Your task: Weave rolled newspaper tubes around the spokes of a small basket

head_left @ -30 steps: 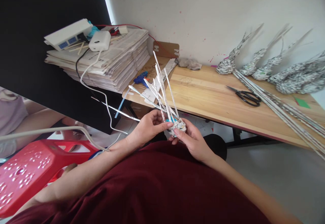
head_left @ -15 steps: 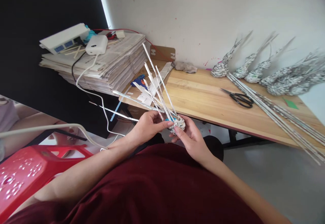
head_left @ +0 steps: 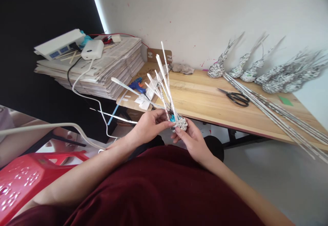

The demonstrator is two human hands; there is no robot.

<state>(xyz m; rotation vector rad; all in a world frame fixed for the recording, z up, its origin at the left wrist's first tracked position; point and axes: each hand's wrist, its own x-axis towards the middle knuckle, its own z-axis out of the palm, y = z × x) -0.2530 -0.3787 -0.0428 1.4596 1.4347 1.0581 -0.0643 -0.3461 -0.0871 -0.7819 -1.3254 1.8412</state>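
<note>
Between my hands, in front of the table edge, is a small round woven paper basket (head_left: pixel 180 124), with several rolled-paper rods (head_left: pixel 166 82) sticking up from it. Something blue shows inside its opening. My left hand (head_left: pixel 155 122) pinches the basket's left side, thumb along its rim and fingers behind the rods. From the right, my right hand (head_left: pixel 191 135) is closed around it, thumb pressing the woven front and fingers curled underneath. One long paper rod (head_left: pixel 125 84) slants out to the left above my left hand, and another paper rod (head_left: pixel 115 115) points left beside it. My fingertips behind the basket are hidden.
Black-handled scissors (head_left: pixel 237 98) and long paper rods (head_left: pixel 271 113) lie on the wooden table (head_left: pixel 200 92). Several woven pieces (head_left: pixel 216 69) stand by the wall. At left are stacked newspapers (head_left: pixel 123 58), a blue glue gun (head_left: pixel 138 85), a white cable (head_left: pixel 77 125), a red stool (head_left: pixel 28 178) and another person's legs (head_left: pixel 15 133).
The basket has turned and tilted slightly in my hands, so its rods fan differently and more blue shows. Both hands keep their hold. The whole view has shifted slightly to the right.
</note>
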